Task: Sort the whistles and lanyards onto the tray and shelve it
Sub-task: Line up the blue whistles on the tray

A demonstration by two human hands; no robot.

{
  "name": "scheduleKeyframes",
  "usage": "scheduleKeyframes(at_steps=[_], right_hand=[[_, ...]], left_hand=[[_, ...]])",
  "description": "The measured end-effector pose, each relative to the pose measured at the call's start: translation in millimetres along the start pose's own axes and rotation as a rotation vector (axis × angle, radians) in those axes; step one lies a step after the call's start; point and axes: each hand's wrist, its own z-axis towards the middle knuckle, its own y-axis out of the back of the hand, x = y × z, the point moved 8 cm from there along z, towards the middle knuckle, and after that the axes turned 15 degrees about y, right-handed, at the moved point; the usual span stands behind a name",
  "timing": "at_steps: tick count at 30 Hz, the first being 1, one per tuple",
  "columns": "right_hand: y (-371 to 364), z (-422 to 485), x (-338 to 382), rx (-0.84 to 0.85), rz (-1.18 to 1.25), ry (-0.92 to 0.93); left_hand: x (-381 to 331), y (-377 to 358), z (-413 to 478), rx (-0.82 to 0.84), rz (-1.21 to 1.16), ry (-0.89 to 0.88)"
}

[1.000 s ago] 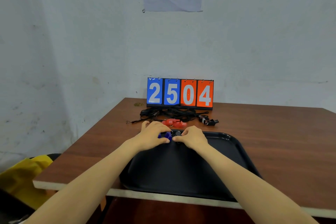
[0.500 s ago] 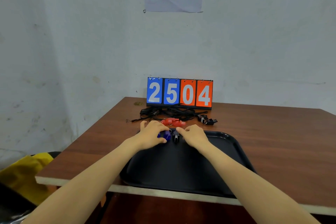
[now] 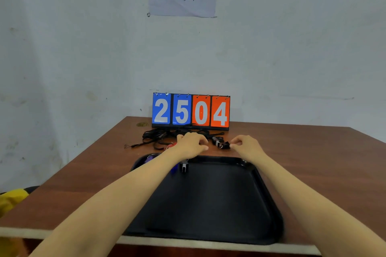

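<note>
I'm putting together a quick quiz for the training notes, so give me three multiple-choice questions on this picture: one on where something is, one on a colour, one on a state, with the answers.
1. Where do the black lanyards lie?
A. on the tray
B. on the table, between the scoreboard and the tray
C. hanging off the table's edge

2. The scoreboard's number cards are:
A. all blue
B. two green, two yellow
C. two blue, two orange

3. The tray is:
A. flat on the table
B. lifted off the table
C. leaning on the wall

Answers:
1 B, the tangle sits on the wood just in front of the scoreboard.
2 C, the 2 and 5 are blue, the 0 and 4 orange.
3 A, its base rests on the tabletop.
</note>
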Motion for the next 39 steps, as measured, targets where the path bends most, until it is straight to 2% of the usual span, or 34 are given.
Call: scheduleKeyframes(at_steps=[9, 14, 19, 28, 33, 39], right_hand=[[-30.5, 59.3, -43.3, 0.177, -0.277, 0.075], [-39.4, 68.5, -46.5, 0.208, -0.401, 0.119], [-30.3, 61.8, -52.9, 0.178, -0.429, 0.107], [-7.7, 35.2, -69.6, 0.179, -0.409, -0.034], [-10.5, 30.9, -68.1, 0.177, -0.388, -0.026], [-14.2, 29.8, -66.6, 0.154, -0.379, -0.036]], left_hand=[[-27.9, -55.2, 83.3, 0.153, 0.236, 0.074], [-26.2, -76.2, 98.8, 0.197, 0.316, 0.063], [-35.1, -72.2, 91.5, 0.119, 0.331, -0.018], [-34.9, -62.0, 76.5, 0.157, 0.209, -0.023], [-39.6, -56.2, 70.8, 0.110, 0.334, -0.096], [-40.6, -66.1, 71.3, 0.189, 0.445, -0.099]])
